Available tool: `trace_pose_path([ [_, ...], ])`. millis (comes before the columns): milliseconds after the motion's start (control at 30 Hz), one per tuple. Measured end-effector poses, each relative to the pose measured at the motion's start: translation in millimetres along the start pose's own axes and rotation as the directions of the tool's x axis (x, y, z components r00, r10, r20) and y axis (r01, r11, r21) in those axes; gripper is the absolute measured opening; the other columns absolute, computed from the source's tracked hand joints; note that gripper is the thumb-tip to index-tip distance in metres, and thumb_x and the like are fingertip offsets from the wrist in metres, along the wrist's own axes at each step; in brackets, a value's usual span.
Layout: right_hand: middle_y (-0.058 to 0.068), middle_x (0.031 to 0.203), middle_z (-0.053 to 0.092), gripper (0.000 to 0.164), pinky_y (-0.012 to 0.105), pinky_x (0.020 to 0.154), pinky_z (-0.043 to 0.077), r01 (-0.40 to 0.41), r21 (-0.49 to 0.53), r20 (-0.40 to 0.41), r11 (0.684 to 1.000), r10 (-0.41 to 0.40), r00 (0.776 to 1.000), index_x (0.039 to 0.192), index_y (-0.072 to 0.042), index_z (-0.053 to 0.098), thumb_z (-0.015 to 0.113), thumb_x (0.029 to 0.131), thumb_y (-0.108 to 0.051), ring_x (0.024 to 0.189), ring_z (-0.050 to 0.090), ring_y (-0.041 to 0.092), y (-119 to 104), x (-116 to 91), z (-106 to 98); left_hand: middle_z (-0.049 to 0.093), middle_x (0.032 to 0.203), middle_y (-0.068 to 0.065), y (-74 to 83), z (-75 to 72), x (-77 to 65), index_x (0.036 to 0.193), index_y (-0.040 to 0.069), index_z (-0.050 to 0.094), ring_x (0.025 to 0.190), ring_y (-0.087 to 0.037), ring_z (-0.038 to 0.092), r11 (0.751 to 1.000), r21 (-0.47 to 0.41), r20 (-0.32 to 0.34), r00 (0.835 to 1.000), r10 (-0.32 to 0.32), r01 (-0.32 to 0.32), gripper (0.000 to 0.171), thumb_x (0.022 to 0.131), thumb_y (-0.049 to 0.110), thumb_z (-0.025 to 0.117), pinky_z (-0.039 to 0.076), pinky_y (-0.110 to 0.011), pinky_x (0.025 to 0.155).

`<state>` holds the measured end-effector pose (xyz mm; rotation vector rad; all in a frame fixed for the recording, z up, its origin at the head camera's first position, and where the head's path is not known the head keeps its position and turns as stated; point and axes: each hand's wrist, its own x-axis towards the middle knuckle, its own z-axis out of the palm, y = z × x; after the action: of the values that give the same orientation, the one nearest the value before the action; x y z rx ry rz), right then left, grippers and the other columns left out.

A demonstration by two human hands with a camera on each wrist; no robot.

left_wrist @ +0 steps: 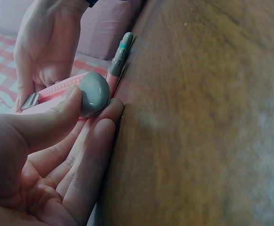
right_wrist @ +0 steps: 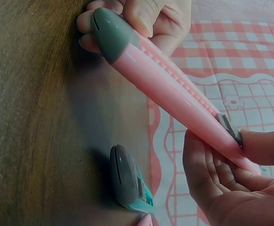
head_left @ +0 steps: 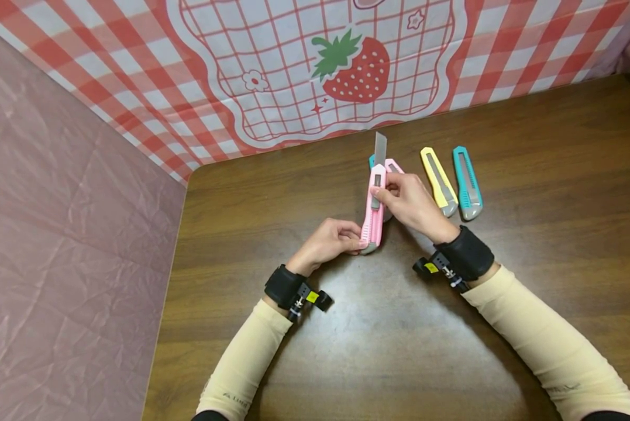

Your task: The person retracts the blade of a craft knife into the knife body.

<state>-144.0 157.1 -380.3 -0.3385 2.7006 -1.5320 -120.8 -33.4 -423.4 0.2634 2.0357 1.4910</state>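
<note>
Both hands hold a pink box cutter (head_left: 376, 225) above the wooden table, its long blade (head_left: 380, 149) out and pointing away from me. My left hand (head_left: 327, 241) pinches the cutter's grey end cap (left_wrist: 95, 94) between thumb and fingers. Nearer the blade end, my right hand (head_left: 415, 202) grips the body, and its thumb rests at the grey slider (right_wrist: 230, 128). Behind the held cutter lie a second pink cutter (head_left: 393, 165) and a teal one (head_left: 371, 161), both mostly hidden by it and the right hand.
To the right of my hands, a yellow box cutter (head_left: 437, 178) and a teal box cutter (head_left: 467, 184) lie side by side on the table (head_left: 399, 339). A checked cloth with a strawberry print (head_left: 357, 70) hangs at the back edge. Pink fabric (head_left: 72, 234) covers the left side.
</note>
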Motion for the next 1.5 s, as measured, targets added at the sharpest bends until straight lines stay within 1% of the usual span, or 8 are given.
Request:
trace_pose_path([
  [233,0.017,0.096,0.067,0.020,0.012,0.057,0.048,-0.006,0.047,0.043,0.999,0.004,0.999,0.104,0.002,0.060,0.059,0.089,-0.012,0.085,0.065,0.016,2.2,-0.5,2.4,0.069,0.081,-0.011,-0.4,0.0,0.8,0.094,-0.004,0.064,0.067,-0.007,0.062,1.000,-0.004,0.003,1.000,0.002,-0.002,0.018,0.083,0.009,0.068,0.058,-0.024,0.067],
  [500,0.020,0.105,0.066,0.027,0.019,0.069,0.054,-0.026,0.007,0.077,1.000,0.025,0.997,0.110,0.002,0.059,0.056,0.092,-0.017,0.097,0.066,0.024,5.6,0.0,1.0,0.069,0.080,-0.011,0.1,0.8,-0.8,0.093,-0.002,0.065,0.065,-0.007,0.062,1.000,-0.004,-0.018,1.000,0.001,-0.001,0.015,0.082,0.007,0.067,0.058,-0.023,0.065],
  [600,0.020,0.101,0.067,0.028,0.014,0.064,0.051,-0.018,-0.006,0.080,1.000,0.019,0.997,0.109,0.002,0.059,0.055,0.092,-0.020,0.093,0.066,0.024,6.4,0.1,0.0,0.069,0.081,-0.012,0.5,1.2,-1.3,0.094,-0.003,0.065,0.065,-0.007,0.062,1.000,-0.014,-0.028,1.000,-0.005,0.005,0.015,0.082,0.006,0.067,0.058,-0.024,0.066],
  [667,0.019,0.093,0.069,0.026,0.011,0.056,0.047,-0.013,-0.009,0.069,1.000,0.013,0.998,0.104,0.002,0.062,0.056,0.092,-0.020,0.081,0.066,0.020,5.3,-0.3,-1.1,0.069,0.083,-0.014,0.9,1.5,-1.6,0.095,-0.004,0.065,0.065,-0.008,0.062,1.000,-0.017,-0.029,1.000,-0.009,0.009,0.016,0.082,0.006,0.067,0.058,-0.024,0.067],
  [867,0.015,0.068,0.069,0.028,0.029,0.048,0.055,-0.030,0.034,0.109,0.999,0.026,0.994,0.088,0.000,0.065,0.053,0.094,-0.025,0.053,0.064,0.017,2.5,-2.6,-1.5,0.069,0.086,-0.017,1.7,2.2,-1.9,0.096,-0.004,0.065,0.067,-0.008,0.063,1.000,-0.018,-0.024,1.000,-0.018,0.018,0.018,0.082,0.007,0.068,0.058,-0.026,0.069],
  [1067,0.014,0.065,0.066,0.042,0.039,0.053,0.058,-0.075,0.054,0.191,0.996,0.064,0.980,0.080,0.000,0.063,0.046,0.096,-0.035,0.052,0.065,0.017,4.1,-4.0,2.9,0.069,0.089,-0.020,0.7,2.2,-1.5,0.095,-0.006,0.064,0.067,-0.009,0.063,0.999,-0.025,-0.017,1.000,-0.021,0.021,0.017,0.082,0.006,0.067,0.059,-0.028,0.070],
  [1333,0.015,0.069,0.066,0.040,0.038,0.054,0.058,-0.068,0.084,0.209,0.994,0.050,0.977,0.088,0.002,0.064,0.047,0.096,-0.034,0.054,0.064,0.014,7.1,-1.5,1.0,0.069,0.085,-0.016,2.4,1.8,-3.2,0.093,-0.004,0.064,0.067,-0.010,0.063,1.000,-0.026,-0.026,1.000,-0.005,0.004,0.014,0.082,0.006,0.067,0.059,-0.027,0.068],
  [1500,0.015,0.070,0.065,0.037,0.038,0.054,0.058,-0.092,0.140,0.158,0.986,0.070,0.985,0.095,0.003,0.065,0.052,0.093,-0.032,0.053,0.063,0.014,7.8,-1.4,1.3,0.070,0.088,-0.018,1.0,2.0,-1.2,0.095,-0.005,0.065,0.067,-0.008,0.064,0.999,-0.052,-0.037,0.999,-0.015,0.013,0.017,0.082,0.005,0.067,0.059,-0.028,0.069],
])
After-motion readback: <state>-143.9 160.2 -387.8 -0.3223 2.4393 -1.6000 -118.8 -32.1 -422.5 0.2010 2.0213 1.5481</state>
